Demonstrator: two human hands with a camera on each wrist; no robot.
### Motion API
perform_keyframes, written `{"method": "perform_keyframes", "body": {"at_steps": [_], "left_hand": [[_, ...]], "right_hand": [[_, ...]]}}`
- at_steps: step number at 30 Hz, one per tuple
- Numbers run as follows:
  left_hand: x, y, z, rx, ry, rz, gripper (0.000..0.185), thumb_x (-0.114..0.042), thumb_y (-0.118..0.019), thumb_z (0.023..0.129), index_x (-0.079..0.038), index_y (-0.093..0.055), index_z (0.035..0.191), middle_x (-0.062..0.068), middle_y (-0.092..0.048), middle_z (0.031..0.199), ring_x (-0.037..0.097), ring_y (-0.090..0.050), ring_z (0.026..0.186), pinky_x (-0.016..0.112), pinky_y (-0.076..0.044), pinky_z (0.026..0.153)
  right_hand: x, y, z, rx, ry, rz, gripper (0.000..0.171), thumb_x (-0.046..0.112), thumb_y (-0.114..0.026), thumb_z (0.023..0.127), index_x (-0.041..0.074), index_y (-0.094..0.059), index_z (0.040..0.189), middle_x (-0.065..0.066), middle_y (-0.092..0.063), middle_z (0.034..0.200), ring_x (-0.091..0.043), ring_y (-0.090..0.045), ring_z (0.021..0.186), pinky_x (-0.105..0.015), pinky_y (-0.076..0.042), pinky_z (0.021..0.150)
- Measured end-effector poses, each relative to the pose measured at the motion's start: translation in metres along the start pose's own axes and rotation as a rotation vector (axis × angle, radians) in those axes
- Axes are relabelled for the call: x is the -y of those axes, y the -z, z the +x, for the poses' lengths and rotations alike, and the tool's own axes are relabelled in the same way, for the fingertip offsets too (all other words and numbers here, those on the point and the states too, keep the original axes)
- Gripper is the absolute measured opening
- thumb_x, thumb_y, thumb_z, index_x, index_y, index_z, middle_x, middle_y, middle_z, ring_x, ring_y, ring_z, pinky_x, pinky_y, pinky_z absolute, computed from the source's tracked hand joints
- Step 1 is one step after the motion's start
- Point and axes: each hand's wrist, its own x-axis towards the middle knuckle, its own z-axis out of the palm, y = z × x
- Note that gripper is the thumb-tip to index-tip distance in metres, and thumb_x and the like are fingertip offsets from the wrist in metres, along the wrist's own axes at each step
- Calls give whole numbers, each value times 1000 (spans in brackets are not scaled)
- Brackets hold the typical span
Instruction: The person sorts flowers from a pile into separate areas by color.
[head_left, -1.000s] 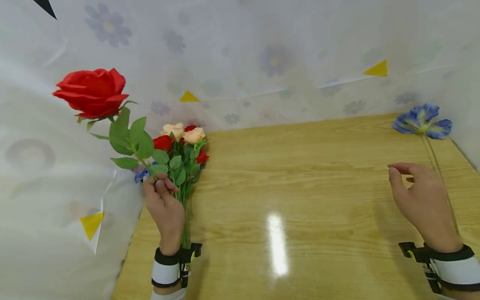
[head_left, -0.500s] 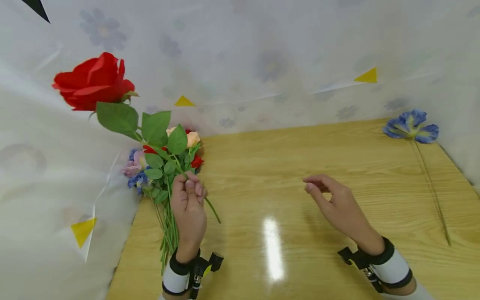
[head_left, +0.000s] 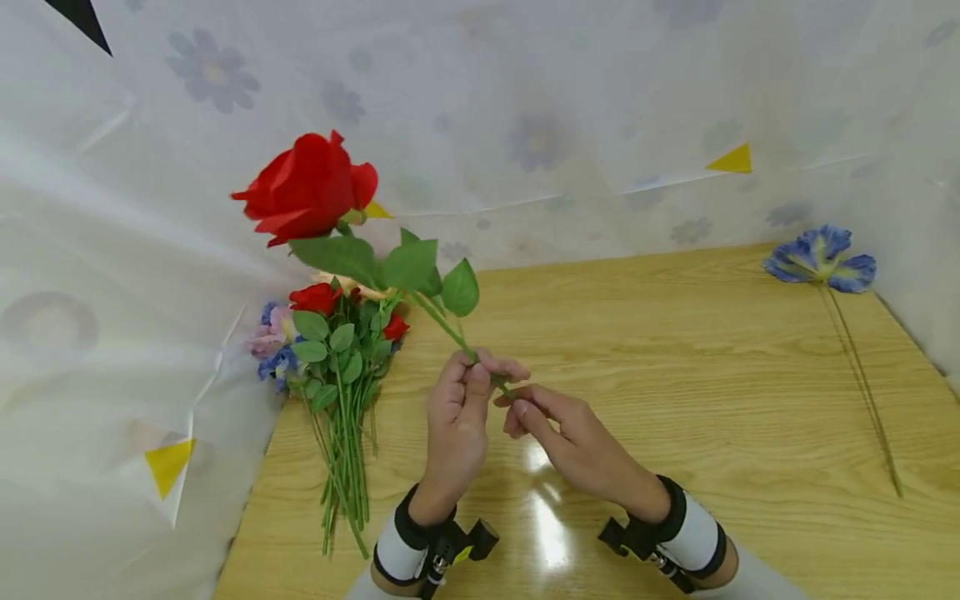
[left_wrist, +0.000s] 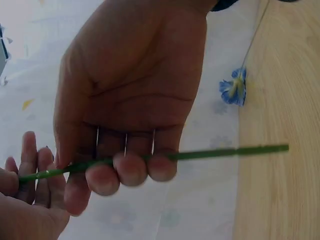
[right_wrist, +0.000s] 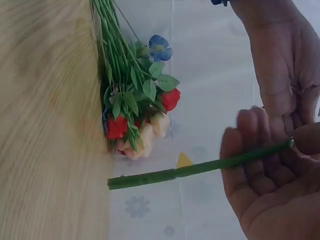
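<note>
A large red artificial rose (head_left: 307,192) tilts up to the left in the head view, with green leaves (head_left: 412,265) below its bloom. My left hand (head_left: 459,417) pinches its stem (head_left: 442,323) between thumb and fingers. Lower down, my right hand (head_left: 588,446) also pinches the stem, close beside the left. In the left wrist view, the right hand's fingertips curl over the green stem (left_wrist: 210,154), and its bare cut end sticks out past them. From the right wrist, the stem's lower part (right_wrist: 200,168) points free toward the tabletop.
A bunch of flowers (head_left: 341,392) with red, peach, pink and blue blooms lies on the wooden table (head_left: 660,350) at left. A single blue iris-like flower (head_left: 825,260) lies at far right. White flower-printed sheeting (head_left: 525,142) stands behind and at both sides.
My left hand has carried the rose rightward, away from over the bunch. My right hand has come left from beside the blue flower and taken hold of the rose stem.
</note>
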Motion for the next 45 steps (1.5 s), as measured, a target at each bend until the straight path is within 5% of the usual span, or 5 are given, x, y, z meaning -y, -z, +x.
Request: {"method": "perform_keyframes", "body": {"at_steps": [7,19,31,38,45], "left_hand": [[-5,11,1,2,108,338,21,-10,-49,103,-12,-63,118,-1,-66,122,17,-59,112,34,-47,94],[-5,84,-15,-173,237,763,31,-20,-56,101,-3,-57,127,12,-54,127,27,-51,120,45,-45,95],[11,154,-62,-366,566,1229,42,-17,-60,97,9,-50,129,34,-50,120,51,-46,110,61,-40,88],[27,165,-78,-221,728,1299,47,-18,-63,95,12,-49,129,37,-53,113,52,-57,93,58,-50,67],[36,172,-82,-241,637,1303,42,-7,-66,92,18,-50,122,34,-60,92,46,-61,77,55,-50,64]], "right_hand": [[-4,0,-6,-182,36,-7,20,8,-42,105,15,-58,95,5,-34,62,-6,-29,49,-26,-31,46],[-10,46,-10,-446,27,-54,21,9,-44,105,7,-59,91,0,-34,52,-12,-30,39,-25,-28,36],[-15,87,-23,-581,-6,-25,26,13,-44,105,-6,-56,92,-1,-33,50,-13,-25,36,-30,-22,33],[-16,104,-31,-678,-117,-95,31,22,-46,104,-4,-58,92,-1,-36,51,-13,-28,37,-32,-24,34],[-26,123,-43,-764,-249,-157,33,26,-47,103,-2,-60,94,-2,-39,48,-13,-30,35,-33,-24,34]]}}
